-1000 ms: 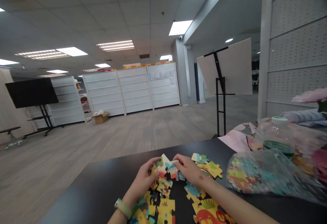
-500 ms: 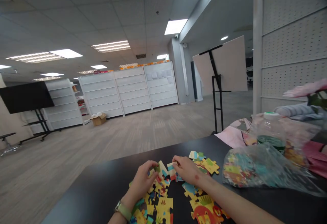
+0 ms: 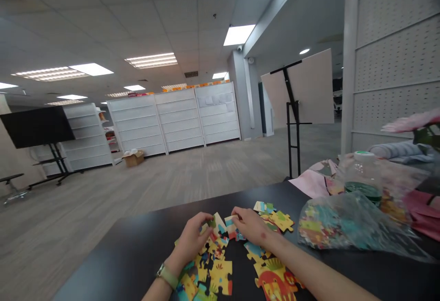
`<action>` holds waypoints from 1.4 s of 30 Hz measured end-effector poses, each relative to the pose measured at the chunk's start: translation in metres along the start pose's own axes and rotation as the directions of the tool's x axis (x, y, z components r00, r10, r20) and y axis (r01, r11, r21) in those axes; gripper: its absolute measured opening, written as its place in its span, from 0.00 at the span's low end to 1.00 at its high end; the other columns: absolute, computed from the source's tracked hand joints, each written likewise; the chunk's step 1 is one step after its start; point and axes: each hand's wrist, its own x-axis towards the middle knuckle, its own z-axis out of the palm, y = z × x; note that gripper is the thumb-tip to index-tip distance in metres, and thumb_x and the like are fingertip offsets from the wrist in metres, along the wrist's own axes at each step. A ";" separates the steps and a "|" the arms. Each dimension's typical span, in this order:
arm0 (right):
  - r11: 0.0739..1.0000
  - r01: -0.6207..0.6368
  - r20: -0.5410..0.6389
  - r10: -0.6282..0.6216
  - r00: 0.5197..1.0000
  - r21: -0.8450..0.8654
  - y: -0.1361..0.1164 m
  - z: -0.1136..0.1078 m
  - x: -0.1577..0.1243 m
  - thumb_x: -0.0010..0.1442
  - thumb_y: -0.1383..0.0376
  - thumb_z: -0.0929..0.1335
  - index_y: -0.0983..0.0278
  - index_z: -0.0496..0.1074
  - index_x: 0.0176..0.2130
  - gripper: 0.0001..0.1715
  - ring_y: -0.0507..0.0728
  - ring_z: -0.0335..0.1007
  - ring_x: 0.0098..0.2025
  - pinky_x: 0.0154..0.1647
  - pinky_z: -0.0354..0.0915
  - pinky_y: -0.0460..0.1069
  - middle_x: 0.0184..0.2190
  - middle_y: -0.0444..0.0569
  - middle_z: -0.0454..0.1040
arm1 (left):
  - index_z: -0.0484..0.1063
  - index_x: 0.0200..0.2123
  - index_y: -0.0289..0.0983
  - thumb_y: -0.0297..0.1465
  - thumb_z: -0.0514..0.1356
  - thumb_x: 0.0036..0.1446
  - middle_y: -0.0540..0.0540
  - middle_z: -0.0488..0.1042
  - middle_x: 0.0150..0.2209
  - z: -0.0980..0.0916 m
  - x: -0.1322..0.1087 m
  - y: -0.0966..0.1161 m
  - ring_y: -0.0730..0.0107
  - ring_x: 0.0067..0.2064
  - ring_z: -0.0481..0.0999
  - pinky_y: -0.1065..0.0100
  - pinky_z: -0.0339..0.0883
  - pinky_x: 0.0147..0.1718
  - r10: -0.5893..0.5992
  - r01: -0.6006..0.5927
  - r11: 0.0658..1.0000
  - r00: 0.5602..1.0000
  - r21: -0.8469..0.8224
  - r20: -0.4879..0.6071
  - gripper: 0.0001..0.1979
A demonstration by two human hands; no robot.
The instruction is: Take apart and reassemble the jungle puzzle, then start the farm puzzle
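My left hand [image 3: 194,237], with a pale green watch on its wrist, pinches the green corner of a puzzle piece [image 3: 219,226] between thumb and fingers. To its right, my right hand [image 3: 250,227] grips a white, blue and red puzzle piece [image 3: 229,227], its fingertips partly covering it. The two pieces lie close together, with a narrow dark gap between their upper parts. Below my left hand are several yellow joined or overlapping pieces [image 3: 220,276]. A red lion section [image 3: 275,283] lies under my right forearm, partly hidden.
Beyond my right hand are more loose yellow pieces [image 3: 282,221]. A clear plastic bag of puzzle pieces [image 3: 326,227] rests on the black table [image 3: 130,246], before a green-lidded clear jar [image 3: 363,175]. Pink cloth and a flower are at the right. An easel [image 3: 292,122] stands behind the table.
The view has shifted slightly. Both hands stay almost in place, still on their pieces, with only a tiny movement of the right fingers.
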 end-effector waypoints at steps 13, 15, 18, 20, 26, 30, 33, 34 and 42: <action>0.996 -0.038 -0.015 0.037 0.999 -0.079 -0.005 -0.003 -0.009 0.65 0.65 0.62 0.59 0.78 0.41 0.15 0.56 0.75 0.36 0.34 0.54 0.47 0.34 0.45 0.82 | 0.77 0.46 0.41 0.40 0.58 0.63 0.43 0.82 0.45 0.008 0.002 -0.026 0.56 0.44 0.81 0.63 0.73 0.44 0.018 -0.018 0.999 1.000 0.038 0.016 0.14; 0.997 -0.029 -0.007 0.029 1.000 -0.076 -0.006 -0.004 -0.009 0.65 0.65 0.61 0.59 0.78 0.41 0.16 0.56 0.75 0.36 0.34 0.55 0.47 0.34 0.45 0.82 | 0.77 0.47 0.41 0.40 0.59 0.62 0.43 0.82 0.45 0.009 0.003 -0.029 0.56 0.44 0.81 0.63 0.74 0.44 -0.007 0.008 0.998 1.000 0.060 -0.012 0.15; 0.997 -0.021 0.005 0.021 1.000 -0.072 -0.005 -0.006 -0.008 0.66 0.65 0.61 0.59 0.78 0.43 0.17 0.56 0.76 0.37 0.36 0.56 0.47 0.35 0.46 0.83 | 0.77 0.50 0.41 0.42 0.60 0.60 0.43 0.82 0.44 0.009 0.004 -0.033 0.54 0.45 0.82 0.63 0.73 0.44 -0.067 0.071 0.996 0.996 0.049 -0.065 0.19; 0.998 -0.004 0.023 0.006 1.000 -0.067 -0.005 -0.009 -0.007 0.65 0.65 0.61 0.59 0.79 0.43 0.17 0.56 0.77 0.39 0.36 0.58 0.46 0.37 0.45 0.83 | 0.78 0.49 0.40 0.44 0.61 0.58 0.43 0.83 0.40 0.007 0.005 -0.032 0.54 0.43 0.82 0.63 0.73 0.43 -0.141 0.141 0.990 0.987 0.006 -0.079 0.21; 0.996 0.068 0.051 -0.065 0.997 -0.055 -0.006 -0.017 -0.005 0.62 0.64 0.64 0.60 0.83 0.40 0.17 0.61 0.76 0.42 0.44 0.62 0.50 0.37 0.51 0.83 | 0.82 0.39 0.36 0.42 0.66 0.54 0.43 0.83 0.36 0.000 0.007 -0.014 0.55 0.39 0.80 0.63 0.71 0.41 -0.217 0.207 0.963 0.975 -0.174 -0.043 0.16; 0.994 0.110 -0.015 -0.110 0.994 0.023 -0.014 -0.016 -0.006 0.64 0.58 0.66 0.63 0.80 0.50 0.21 0.67 0.71 0.53 0.55 0.60 0.55 0.47 0.57 0.80 | 0.78 0.40 0.34 0.45 0.62 0.60 0.42 0.80 0.35 0.005 0.007 -0.006 0.60 0.36 0.78 0.65 0.71 0.37 -0.218 0.194 0.944 0.974 -0.265 -0.062 0.19; 0.980 0.132 -0.025 -0.130 0.991 0.150 -0.026 -0.007 -0.005 0.65 0.58 0.64 0.61 0.74 0.57 0.24 0.61 0.74 0.48 0.50 0.65 0.51 0.46 0.51 0.81 | 0.75 0.43 0.34 0.46 0.59 0.64 0.42 0.79 0.38 0.013 0.006 -0.002 0.61 0.40 0.78 0.65 0.72 0.40 -0.182 0.156 0.927 0.982 -0.340 -0.046 0.20; 0.973 0.135 -0.023 -0.133 0.991 0.188 -0.030 -0.003 -0.004 0.65 0.60 0.63 0.61 0.74 0.56 0.23 0.59 0.75 0.45 0.47 0.66 0.49 0.44 0.49 0.81 | 0.74 0.44 0.34 0.46 0.58 0.65 0.42 0.79 0.39 0.016 0.006 -0.001 0.61 0.41 0.79 0.65 0.72 0.41 -0.167 0.144 0.924 0.985 -0.355 -0.035 0.20; 0.965 0.073 -0.009 -0.073 0.997 0.254 -0.005 -0.009 0.007 0.57 0.71 0.58 0.66 0.74 0.56 0.30 0.58 0.76 0.42 0.44 0.67 0.49 0.44 0.51 0.82 | 0.70 0.54 0.35 0.44 0.55 0.67 0.44 0.76 0.39 -0.010 0.004 -0.022 0.68 0.36 0.76 0.69 0.70 0.37 -0.148 0.148 0.952 0.989 -0.266 0.022 0.21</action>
